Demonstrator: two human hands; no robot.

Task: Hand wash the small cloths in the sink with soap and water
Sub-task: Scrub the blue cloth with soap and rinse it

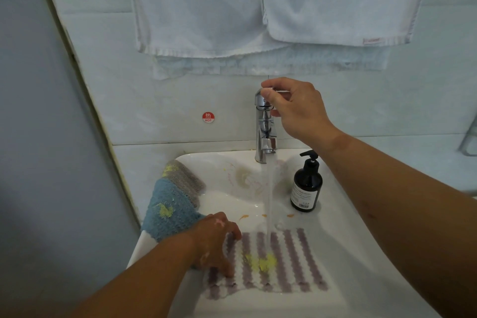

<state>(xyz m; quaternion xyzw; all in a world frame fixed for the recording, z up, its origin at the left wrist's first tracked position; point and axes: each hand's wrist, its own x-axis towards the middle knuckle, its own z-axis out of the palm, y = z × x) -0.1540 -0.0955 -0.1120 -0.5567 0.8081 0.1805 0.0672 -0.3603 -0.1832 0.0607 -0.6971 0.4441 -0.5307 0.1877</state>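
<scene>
A purple-and-white striped cloth with a yellow stain lies flat in the white sink. Water runs from the chrome tap onto its middle. My left hand holds the cloth's left edge, fingers curled onto it. My right hand pinches the tap's lever at the top. A blue cloth and a grey cloth, both with yellow stains, lie draped over the sink's left rim. A dark pump bottle of soap stands on the sink's right side.
White towels hang on the wall above the tap. A red round "HOT" sticker is on the tiles left of the tap. A grey wall runs close along the sink's left side.
</scene>
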